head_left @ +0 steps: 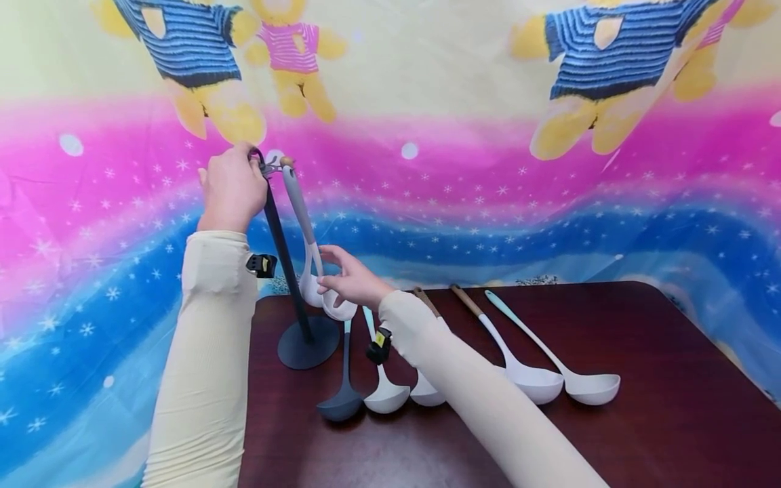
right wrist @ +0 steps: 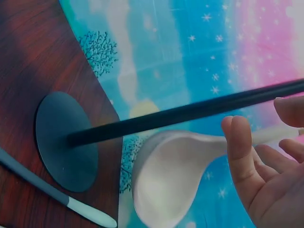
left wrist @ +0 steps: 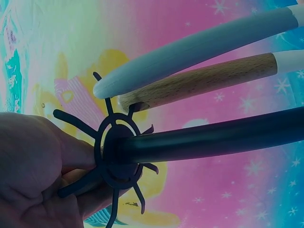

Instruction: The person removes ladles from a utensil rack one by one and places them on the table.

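Observation:
My left hand [head_left: 232, 190] grips the top of a black utensil stand [head_left: 282, 247]. In the left wrist view its fingers are behind the hooked ring [left wrist: 99, 147]. Two ladles hang from hooks: one with a grey handle [head_left: 295, 196], the other with a wooden handle [left wrist: 204, 82]. My right hand [head_left: 354, 276] is beside the white lower stem of the grey-handled ladle, its thumb and forefinger apart. A white ladle bowl [right wrist: 166, 180] hangs near those fingers in the right wrist view. Whether they touch the stem is unclear.
On the dark wooden table [head_left: 671, 352] lie a dark grey ladle [head_left: 342, 400], white ladles with mint handles [head_left: 386, 398] [head_left: 592, 388], and white ladles with wooden handles [head_left: 427, 392] [head_left: 537, 383]. The stand's round base [head_left: 308, 356] is near the back left edge. A patterned cloth [head_left: 457, 169] hangs behind.

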The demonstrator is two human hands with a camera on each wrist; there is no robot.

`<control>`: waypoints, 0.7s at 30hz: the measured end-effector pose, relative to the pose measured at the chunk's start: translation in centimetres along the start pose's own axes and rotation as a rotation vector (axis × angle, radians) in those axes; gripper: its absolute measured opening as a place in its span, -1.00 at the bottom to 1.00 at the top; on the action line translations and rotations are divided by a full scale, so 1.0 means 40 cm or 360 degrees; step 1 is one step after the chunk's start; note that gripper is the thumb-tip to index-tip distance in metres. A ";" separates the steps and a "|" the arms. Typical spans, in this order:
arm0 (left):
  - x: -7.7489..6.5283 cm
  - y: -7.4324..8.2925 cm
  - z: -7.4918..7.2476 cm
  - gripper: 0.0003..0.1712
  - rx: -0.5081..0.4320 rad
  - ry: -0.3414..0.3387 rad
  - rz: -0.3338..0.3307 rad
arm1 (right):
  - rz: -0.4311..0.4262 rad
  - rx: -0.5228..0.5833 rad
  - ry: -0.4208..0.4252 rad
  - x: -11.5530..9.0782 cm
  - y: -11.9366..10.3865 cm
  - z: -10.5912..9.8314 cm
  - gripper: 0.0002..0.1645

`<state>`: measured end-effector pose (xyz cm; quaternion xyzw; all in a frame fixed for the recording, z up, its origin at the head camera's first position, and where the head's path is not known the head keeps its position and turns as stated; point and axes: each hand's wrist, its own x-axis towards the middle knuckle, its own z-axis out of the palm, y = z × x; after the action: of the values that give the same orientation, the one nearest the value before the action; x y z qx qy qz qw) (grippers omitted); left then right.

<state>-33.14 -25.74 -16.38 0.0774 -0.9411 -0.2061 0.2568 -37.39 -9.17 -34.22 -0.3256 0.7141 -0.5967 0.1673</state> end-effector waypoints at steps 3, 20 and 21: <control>-0.001 0.001 -0.001 -0.49 0.0002 -0.0001 0.0003 | -0.0012 0.0026 0.0018 0.006 -0.003 0.015 -0.27; -0.005 0.002 -0.002 -0.49 -0.0008 -0.0007 0.0003 | -0.0296 -0.0194 0.0162 -0.002 -0.006 0.027 -0.62; -0.005 0.002 -0.002 -0.50 -0.0011 -0.0006 0.0003 | -0.0296 -0.0197 0.0164 -0.003 -0.005 0.026 -0.63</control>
<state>-32.94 -25.64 -16.37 0.0752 -0.9409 -0.2093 0.2554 -36.62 -9.88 -34.26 -0.3691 0.7240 -0.5803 0.0539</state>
